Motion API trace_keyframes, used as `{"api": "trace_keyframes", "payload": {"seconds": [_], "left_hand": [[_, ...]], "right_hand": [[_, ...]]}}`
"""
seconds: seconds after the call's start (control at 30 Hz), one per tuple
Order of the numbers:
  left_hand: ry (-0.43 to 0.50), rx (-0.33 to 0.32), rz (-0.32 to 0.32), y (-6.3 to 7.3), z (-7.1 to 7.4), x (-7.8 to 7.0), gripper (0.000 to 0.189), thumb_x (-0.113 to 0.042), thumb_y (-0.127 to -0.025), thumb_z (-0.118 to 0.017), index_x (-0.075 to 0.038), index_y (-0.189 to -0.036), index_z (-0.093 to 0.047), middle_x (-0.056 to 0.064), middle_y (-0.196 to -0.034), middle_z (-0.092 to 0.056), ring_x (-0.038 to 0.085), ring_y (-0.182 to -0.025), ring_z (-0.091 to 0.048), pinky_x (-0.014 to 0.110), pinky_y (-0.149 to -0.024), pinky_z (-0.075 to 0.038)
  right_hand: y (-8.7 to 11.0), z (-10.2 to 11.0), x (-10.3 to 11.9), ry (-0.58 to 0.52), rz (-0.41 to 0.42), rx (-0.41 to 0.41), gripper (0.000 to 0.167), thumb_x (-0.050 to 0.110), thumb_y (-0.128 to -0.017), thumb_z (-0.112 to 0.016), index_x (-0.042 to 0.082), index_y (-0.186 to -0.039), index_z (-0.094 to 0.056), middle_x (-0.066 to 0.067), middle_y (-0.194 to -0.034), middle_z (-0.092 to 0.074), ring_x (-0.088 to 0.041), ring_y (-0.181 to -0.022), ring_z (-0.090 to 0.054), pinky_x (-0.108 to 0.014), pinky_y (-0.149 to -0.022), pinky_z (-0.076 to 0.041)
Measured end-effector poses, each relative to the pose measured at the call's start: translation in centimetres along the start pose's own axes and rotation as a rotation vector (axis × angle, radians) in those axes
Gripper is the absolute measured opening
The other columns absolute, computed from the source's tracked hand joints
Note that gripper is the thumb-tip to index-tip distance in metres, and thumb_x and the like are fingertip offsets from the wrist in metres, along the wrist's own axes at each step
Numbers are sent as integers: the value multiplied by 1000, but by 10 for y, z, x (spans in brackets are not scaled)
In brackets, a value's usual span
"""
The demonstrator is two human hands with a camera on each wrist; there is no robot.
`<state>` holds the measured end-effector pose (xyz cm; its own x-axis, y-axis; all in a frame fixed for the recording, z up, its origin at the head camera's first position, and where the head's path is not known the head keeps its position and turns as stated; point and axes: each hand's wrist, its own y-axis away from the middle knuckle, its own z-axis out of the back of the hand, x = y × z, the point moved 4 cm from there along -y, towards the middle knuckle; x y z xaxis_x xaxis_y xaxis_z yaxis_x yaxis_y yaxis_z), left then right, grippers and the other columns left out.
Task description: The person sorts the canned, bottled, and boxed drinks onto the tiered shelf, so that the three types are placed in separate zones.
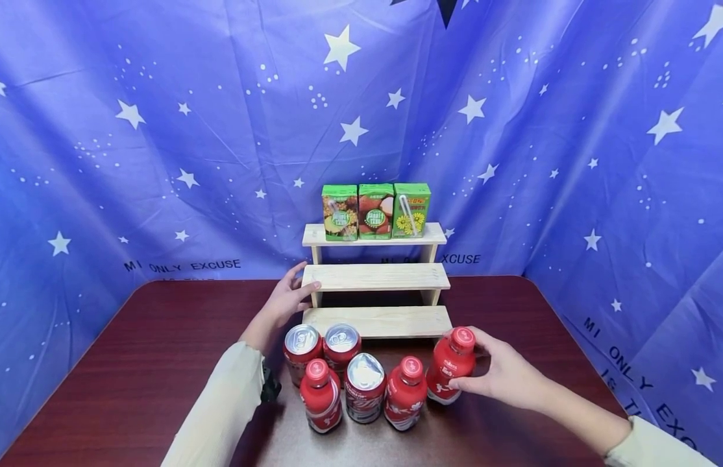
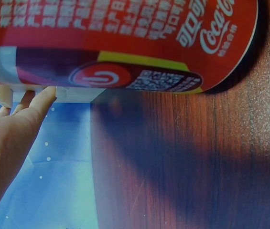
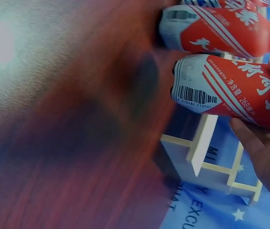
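My right hand (image 1: 502, 373) grips a red plastic cola bottle (image 1: 452, 363) at the right end of the row, thumb on its near side and fingers behind. The bottle leans a little, its base close over the table, in front of the right end of a three-step wooden shelf (image 1: 376, 277). My left hand (image 1: 287, 298) holds the left end of the middle step, its thumb on the board and its fingers at the side and back. In the left wrist view a red Coca-Cola can (image 2: 125, 43) fills the top, in front of that hand (image 2: 10, 143).
Two more red bottles (image 1: 322, 399) and three red cans (image 1: 365, 389) stand close together before the shelf. Three green juice boxes (image 1: 376, 214) sit on the top step. A dark red wooden table (image 1: 163, 363) lies beneath, with a blue star-patterned cloth (image 1: 268, 130) around it.
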<state>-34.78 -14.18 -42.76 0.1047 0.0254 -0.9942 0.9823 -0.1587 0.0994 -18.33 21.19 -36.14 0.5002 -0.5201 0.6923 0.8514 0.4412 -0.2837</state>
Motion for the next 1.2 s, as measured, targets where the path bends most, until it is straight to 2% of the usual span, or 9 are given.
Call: {"api": "trace_keyframes", "payload": {"seconds": [0.23,0.5,0.83,1.2], "left_hand": [[-2,-1,0,0,1,1,73,-10,-92,-57,-17,-150,-14,18,-147,-34,31,-122,-45,55,-97,-42],[-1,-5,2,0,1,2,73,-10,-92,-58,-17,-150,-14,18,-146,-35,28,-118,-47,46,-90,-48],[5,1,0,0,1,1,72,-10,-92,-57,-18,-150,-15,18,-145,-36,29,-119,-46,51,-94,-45],[2,-6,-7,1,1,0,72,-9,-92,-56,-17,-150,-15,20,-145,-35,32,-124,-43,57,-96,-42]], "right_hand": [[-7,7,4,-63,-27,-5,60,19,-70,-83,7,-120,-53,-9,-106,-64,0,-87,-61,-24,-69,-56],[-16,13,6,12,-24,-38,60,21,-69,-83,9,-120,-55,-6,-105,-66,0,-86,-61,-23,-71,-53],[-31,17,12,63,-30,-53,61,22,-68,-84,10,-120,-55,-3,-104,-67,-2,-85,-61,-22,-74,-52],[-59,18,23,28,-34,-43,58,20,-69,-83,10,-118,-54,-5,-103,-67,-5,-85,-63,-28,-71,-55]]}}
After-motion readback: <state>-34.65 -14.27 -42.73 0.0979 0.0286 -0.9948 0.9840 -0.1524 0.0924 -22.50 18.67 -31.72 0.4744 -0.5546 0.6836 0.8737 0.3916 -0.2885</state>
